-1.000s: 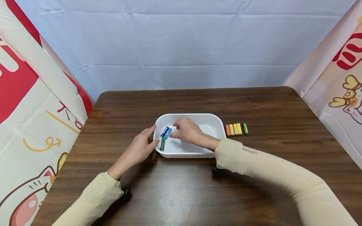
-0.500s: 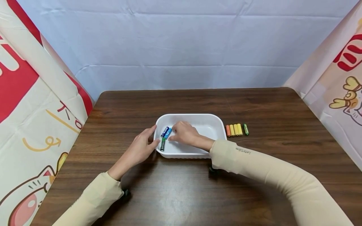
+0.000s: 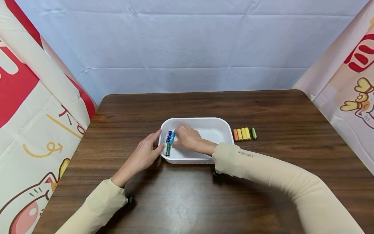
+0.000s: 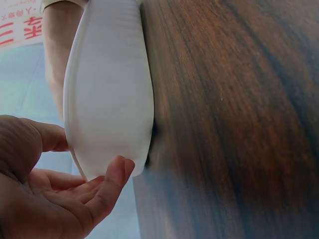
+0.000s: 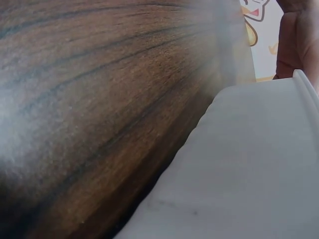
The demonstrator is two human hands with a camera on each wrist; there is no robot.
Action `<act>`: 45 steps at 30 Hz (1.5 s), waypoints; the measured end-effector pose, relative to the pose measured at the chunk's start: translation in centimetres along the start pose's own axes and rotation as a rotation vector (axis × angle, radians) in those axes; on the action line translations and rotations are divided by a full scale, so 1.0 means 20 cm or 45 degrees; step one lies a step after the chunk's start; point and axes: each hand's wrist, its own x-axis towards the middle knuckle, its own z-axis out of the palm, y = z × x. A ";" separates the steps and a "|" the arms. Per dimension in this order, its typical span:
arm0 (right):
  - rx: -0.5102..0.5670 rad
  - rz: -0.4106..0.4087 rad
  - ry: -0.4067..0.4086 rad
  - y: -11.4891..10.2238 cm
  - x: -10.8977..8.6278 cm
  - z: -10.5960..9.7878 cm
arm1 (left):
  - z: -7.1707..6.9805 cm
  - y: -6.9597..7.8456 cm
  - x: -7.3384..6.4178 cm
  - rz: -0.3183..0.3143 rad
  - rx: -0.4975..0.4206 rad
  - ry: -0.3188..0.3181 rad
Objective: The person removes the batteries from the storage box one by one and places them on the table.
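Observation:
Inside the white tray (image 3: pixel 213 132), a dark blue battery (image 3: pixel 168 136) and a light blue battery (image 3: pixel 172 137) lie side by side near the left end. A green and black battery (image 3: pixel 168 150) sits just below them. My right hand (image 3: pixel 187 139) reaches into the tray, its thumb and forefinger at the two ends of the light blue battery; the other fingers are hidden beneath the palm. My left hand (image 3: pixel 146 150) rests against the tray's left end. In the left wrist view its thumb touches the rim and its loosely bent fingers lie along the outer wall.
To the right of the tray on the wooden table (image 3: pixel 181 201) stands a row with an orange battery (image 3: pixel 235 135) and several yellow batteries (image 3: pixel 243 134). A green battery (image 3: pixel 254 133) lies just past them. A pale cloth (image 3: pixel 187 48) hangs behind the table.
My right hand has moved left and closed in on the light blue battery. Both blue batteries have shifted left and turned more upright in view. My left hand has kept its place.

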 end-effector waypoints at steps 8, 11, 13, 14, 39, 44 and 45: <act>-0.049 -0.003 0.001 -0.01 0.02 0.02 | 0.00 0.00 0.00 -0.004 -0.010 -0.004; -0.071 0.001 0.003 -0.02 0.02 0.01 | 0.00 0.00 0.00 0.001 -0.009 -0.002; -0.085 0.004 0.006 -0.02 0.02 0.01 | 0.00 0.00 0.00 0.011 0.000 0.005; -0.089 0.006 0.007 -0.02 0.02 0.01 | 0.00 0.00 0.00 0.017 0.005 0.010; 0.027 0.143 -0.164 0.04 -0.01 -0.07 | 0.00 0.00 0.01 -0.011 0.020 0.003; 0.088 0.080 -0.146 0.11 -0.07 -0.15 | 0.00 0.00 0.00 -0.025 0.015 -0.003; 0.102 0.057 -0.139 0.12 -0.09 -0.18 | 0.00 0.00 0.00 -0.027 0.018 -0.002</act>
